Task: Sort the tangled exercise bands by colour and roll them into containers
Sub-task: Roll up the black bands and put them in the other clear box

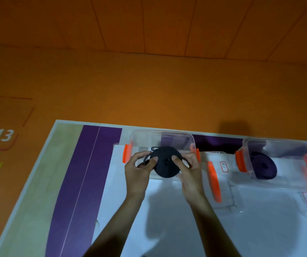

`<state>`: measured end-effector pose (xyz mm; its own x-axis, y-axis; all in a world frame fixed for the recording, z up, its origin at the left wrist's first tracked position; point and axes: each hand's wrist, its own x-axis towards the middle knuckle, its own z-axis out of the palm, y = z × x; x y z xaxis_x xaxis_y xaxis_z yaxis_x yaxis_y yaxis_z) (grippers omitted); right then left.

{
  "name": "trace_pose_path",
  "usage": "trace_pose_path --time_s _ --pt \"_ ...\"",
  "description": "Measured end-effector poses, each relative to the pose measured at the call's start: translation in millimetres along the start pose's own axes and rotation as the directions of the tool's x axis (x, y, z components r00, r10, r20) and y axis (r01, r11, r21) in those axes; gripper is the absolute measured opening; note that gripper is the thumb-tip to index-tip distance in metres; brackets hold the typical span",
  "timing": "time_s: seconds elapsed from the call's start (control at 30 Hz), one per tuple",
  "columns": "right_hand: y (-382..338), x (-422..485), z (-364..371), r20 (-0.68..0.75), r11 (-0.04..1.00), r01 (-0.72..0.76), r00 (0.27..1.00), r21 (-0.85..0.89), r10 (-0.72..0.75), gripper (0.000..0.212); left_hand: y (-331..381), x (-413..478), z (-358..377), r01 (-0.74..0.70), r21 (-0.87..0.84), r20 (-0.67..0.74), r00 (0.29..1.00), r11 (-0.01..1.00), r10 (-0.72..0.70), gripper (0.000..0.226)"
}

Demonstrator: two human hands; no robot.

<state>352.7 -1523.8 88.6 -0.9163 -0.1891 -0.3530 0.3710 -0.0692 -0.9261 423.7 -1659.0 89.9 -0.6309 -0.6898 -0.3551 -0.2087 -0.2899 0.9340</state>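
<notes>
In the head view, both hands are holding one black band roll, a flat coil tipped nearly on edge at the near wall of the clear container, a little toward five o'clock of frame centre. I cannot tell whether it is already inside or just above the rim.

The left hand is pinching the coil at its nine o'clock side, thumb pressing the face and the other digits curling behind. The right hand is doing the same at three o'clock.

A loose loop is sticking out at the coil's ten o'clock (possibly the band's end). That loop is the likely trouble, since it could be catching on the rim or an orange clip going in. The springy coil could also be unwinding once the thumbs ease.

Out at three o'clock, a purple band roll is sitting in a second container.

The boxes are looking thin, glossy and round-cornered, the bands matte and woven. A clear lid is lying between the boxes.
</notes>
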Motion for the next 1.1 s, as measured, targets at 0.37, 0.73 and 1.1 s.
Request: trace_pose_path --time_s 0.37,0.73,1.1 --pt "46.3 79.7 -4.7 0.006 0.835 -0.117 0.990 -0.538 0.143 0.018 -42.4 86.7 41.0 0.066 0.370 -0.164 0.986 0.927 -0.004 0.027" --pt "80.2 131.0 6.5 -0.005 0.575 -0.221 0.935 -0.788 0.353 0.042 -81.1 136.2 66.5 0.166 0.597 -0.163 0.983 0.785 -0.083 0.030" --pt "104.0 140.1 8.7 -0.007 0.416 -0.138 0.953 -0.899 0.302 0.041 -99.0 144.9 68.6 0.222 0.635 -0.152 0.975 0.740 -0.162 0.035"
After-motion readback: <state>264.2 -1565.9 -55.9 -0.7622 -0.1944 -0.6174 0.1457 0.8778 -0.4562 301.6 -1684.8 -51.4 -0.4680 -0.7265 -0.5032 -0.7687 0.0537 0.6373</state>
